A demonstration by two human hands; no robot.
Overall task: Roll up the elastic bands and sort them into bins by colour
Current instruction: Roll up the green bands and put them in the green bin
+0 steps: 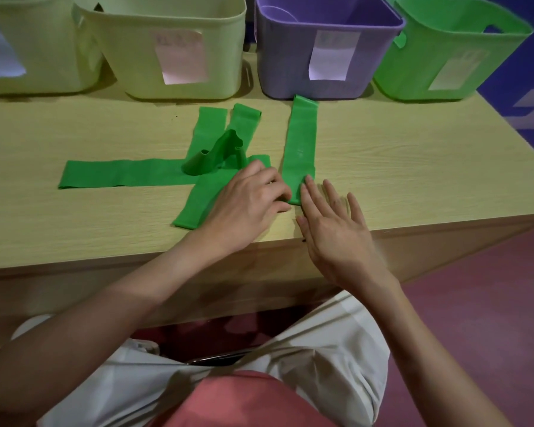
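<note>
1. Pale wood-grain table (413, 167) fills the middle of the view, its front edge just before the person's lap; dark red floor shows to the right and a blue wall behind.
2. Four bins stand in a row along the far edge: two cream bins (173, 47), a purple bin (321, 57) and a green bin (450, 53), each with a paper label too blurred to read.
3. Green bands in a loose pile (204, 155) lie crossed over one another, one running off leftward, one buckled up in the middle.
4. One straight green band (301, 146) lies apart to the right of the pile, its long axis pointing away toward the purple bin, its near end between the two hands.
5. Left hand (247, 198), fingers curled, pinches that near end; right hand (333, 223) lies flat, fingers straight, fingertips touching the band's edge. Both are equally near, so rolling would likely run away from the body.
</note>
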